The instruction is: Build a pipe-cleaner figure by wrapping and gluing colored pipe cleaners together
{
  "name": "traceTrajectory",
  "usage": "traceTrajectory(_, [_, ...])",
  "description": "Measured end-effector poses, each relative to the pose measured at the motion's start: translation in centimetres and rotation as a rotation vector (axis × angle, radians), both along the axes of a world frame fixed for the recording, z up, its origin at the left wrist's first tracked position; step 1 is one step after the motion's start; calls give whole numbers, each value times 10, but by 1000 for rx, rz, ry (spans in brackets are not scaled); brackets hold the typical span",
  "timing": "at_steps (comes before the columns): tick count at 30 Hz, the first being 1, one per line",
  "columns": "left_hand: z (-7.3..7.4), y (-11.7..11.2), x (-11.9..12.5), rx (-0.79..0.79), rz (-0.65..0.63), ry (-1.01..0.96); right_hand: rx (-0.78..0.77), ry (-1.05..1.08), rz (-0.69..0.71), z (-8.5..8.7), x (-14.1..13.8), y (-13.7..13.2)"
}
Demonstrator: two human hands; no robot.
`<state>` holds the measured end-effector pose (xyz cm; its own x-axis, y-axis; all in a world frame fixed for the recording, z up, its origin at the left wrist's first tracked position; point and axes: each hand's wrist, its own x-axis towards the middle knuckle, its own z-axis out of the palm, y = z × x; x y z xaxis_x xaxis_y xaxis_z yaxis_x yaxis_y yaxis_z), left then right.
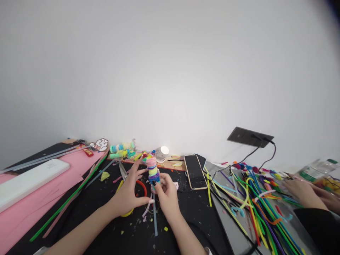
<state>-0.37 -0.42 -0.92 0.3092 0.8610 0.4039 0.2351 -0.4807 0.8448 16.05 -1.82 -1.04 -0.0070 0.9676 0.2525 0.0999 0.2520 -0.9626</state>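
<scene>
A striped fuzzy cylinder, with pink, yellow, purple and blue bands that look like wound pipe cleaner, stands roughly upright above the black mat. My right hand is closed around its lower part, thumb on the blue band. My left hand is just left of it, thumb and fingers spread wide, with nothing gripped. Behind the left hand lie scissors with red and yellow handles, partly hidden. Below the cylinder, a translucent stick and a pale lilac fuzzy piece show.
A phone lies on the right, near a lit round lamp. Loose pipe cleaners spread over the grey surface, beside another person's hand. Two fuzzy rolls lie at the back. Pink sheets and a white case are left.
</scene>
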Motion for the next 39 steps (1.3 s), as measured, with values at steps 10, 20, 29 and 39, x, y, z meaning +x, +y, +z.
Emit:
traceTrajectory(10, [-6, 5, 8, -407, -200, -393, 73, -159, -134, 2, -8, -5])
traceTrajectory(20, [1, 13, 4, -394, -28, -448, -2, -81, -12, 4, -8, -3])
traceTrajectory(29, [-3, 29, -10, -282, 213, -491, 97, -820, -285, 12, 21, 1])
traceTrajectory(39, [2, 26, -11, -269, 183, -399, 3, -996, -269, 2, 21, 6])
